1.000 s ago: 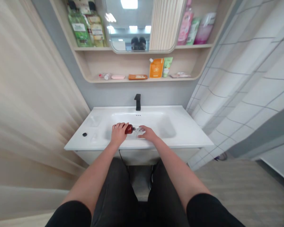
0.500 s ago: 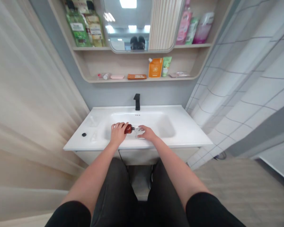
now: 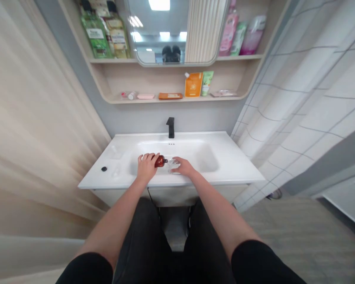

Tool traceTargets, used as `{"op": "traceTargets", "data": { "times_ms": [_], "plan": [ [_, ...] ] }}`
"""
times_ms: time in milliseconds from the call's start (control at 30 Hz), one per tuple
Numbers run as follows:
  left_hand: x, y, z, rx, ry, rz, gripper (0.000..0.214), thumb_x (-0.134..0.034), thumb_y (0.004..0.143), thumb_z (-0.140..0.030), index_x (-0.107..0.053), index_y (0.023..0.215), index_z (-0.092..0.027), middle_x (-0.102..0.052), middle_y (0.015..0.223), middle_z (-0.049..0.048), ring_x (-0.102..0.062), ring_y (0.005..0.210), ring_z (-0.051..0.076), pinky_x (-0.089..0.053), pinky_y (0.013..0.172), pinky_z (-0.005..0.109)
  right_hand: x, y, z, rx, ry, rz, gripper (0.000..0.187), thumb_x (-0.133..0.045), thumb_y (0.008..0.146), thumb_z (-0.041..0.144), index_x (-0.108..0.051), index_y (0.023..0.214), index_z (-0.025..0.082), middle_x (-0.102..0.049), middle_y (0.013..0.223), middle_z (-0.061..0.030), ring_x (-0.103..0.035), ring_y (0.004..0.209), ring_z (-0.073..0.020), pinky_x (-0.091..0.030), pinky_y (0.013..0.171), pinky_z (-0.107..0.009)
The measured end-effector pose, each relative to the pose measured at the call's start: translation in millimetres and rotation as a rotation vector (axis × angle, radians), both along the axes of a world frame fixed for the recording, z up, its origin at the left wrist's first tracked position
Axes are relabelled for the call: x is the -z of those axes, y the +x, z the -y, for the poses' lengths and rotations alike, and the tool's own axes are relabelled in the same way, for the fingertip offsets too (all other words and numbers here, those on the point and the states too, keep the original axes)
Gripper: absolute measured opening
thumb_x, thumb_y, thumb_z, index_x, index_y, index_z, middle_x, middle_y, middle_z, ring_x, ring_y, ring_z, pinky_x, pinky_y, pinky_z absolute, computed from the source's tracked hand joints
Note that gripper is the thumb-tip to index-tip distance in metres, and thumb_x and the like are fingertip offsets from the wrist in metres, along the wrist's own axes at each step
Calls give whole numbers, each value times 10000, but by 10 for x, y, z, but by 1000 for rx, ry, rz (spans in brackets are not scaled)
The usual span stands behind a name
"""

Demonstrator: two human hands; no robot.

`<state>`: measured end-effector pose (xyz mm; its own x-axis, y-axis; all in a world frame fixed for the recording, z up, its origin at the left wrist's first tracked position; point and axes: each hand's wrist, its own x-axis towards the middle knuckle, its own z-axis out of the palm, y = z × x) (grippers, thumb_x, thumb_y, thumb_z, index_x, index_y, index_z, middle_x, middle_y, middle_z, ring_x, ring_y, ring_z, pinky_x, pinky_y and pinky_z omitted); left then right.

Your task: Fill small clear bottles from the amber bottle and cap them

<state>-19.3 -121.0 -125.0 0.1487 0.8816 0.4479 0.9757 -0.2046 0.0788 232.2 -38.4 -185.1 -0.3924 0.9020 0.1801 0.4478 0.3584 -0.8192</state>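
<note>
Over the white sink basin [image 3: 208, 156], my left hand [image 3: 147, 167] is closed around a reddish-brown bottle [image 3: 160, 161]. The bottle lies tipped on its side, its dark uncapped-looking neck pointing right. Facing that neck, my right hand [image 3: 182, 166] grips a small clear cup [image 3: 172, 165], with thumb and fingers around it. The cup's mouth is close to the bottle's neck; I cannot make out any liquid between them. A small round black cap [image 3: 104, 169] lies on the counter to the left of the basin.
A black faucet [image 3: 171, 127] rises behind the basin. Clear containers [image 3: 115, 152] stand on the left counter. Above, a shelf [image 3: 154, 101] holds an orange pouch [image 3: 193, 84], a green tube [image 3: 206, 83] and small items, below a mirror [image 3: 162, 35]. Curtains [image 3: 41, 130] hang on the left.
Both hands, the bottle and the cup keep nearly the same pose. The whole view has shifted very slightly.
</note>
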Motion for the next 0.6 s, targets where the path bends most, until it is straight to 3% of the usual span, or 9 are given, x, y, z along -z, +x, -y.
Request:
{"op": "traceTargets", "data": {
  "times_ms": [600],
  "plan": [
    [66, -35, -34, 28, 64, -10, 599, -604, 940, -176, -627, 1530, -276, -692, 1441, 151, -561, 1347, 370, -301, 1199, 598, 2, -6, 7, -4, -19, 2, 873, -1033, 638, 370, -682, 1428, 250, -786, 1279, -99, -750, 1175, -299, -555, 1093, -434]
  ]
}}
